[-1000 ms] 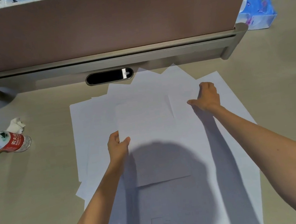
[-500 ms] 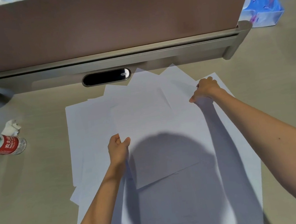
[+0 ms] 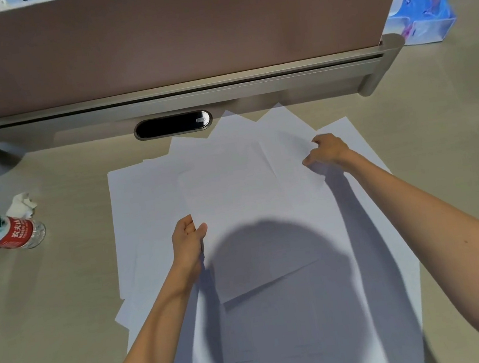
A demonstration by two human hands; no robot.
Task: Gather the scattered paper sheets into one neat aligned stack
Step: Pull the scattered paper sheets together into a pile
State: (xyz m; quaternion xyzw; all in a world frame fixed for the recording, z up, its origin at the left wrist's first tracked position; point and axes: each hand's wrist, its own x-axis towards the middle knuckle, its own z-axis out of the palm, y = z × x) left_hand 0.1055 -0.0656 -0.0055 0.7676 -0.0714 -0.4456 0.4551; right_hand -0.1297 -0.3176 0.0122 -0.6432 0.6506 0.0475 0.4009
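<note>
Paper sheets [image 3: 233,188] overlapped; left hand [image 3: 187,243] pinches one, right hand [image 3: 328,151] pinches another; bottle [image 3: 4,232] label: 农夫山.

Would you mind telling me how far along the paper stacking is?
Nothing is stacked yet: the sheets lie fanned across the desk. The left hand pinches one sheet's edge, the right hand grips another. Nearly all gathering and aligning remains.

A pale desk [image 3: 53,327] backs onto a brown partition panel [image 3: 167,32] set in a grey metal rail [image 3: 178,98], with a dark oval cable slot [image 3: 173,124] just below it. At the left a clear plastic bottle [image 3: 1,232] with a red label lies on its side, a crumpled tissue [image 3: 22,205] beside it. A blue packet [image 3: 423,11] sits at the far right.
</note>
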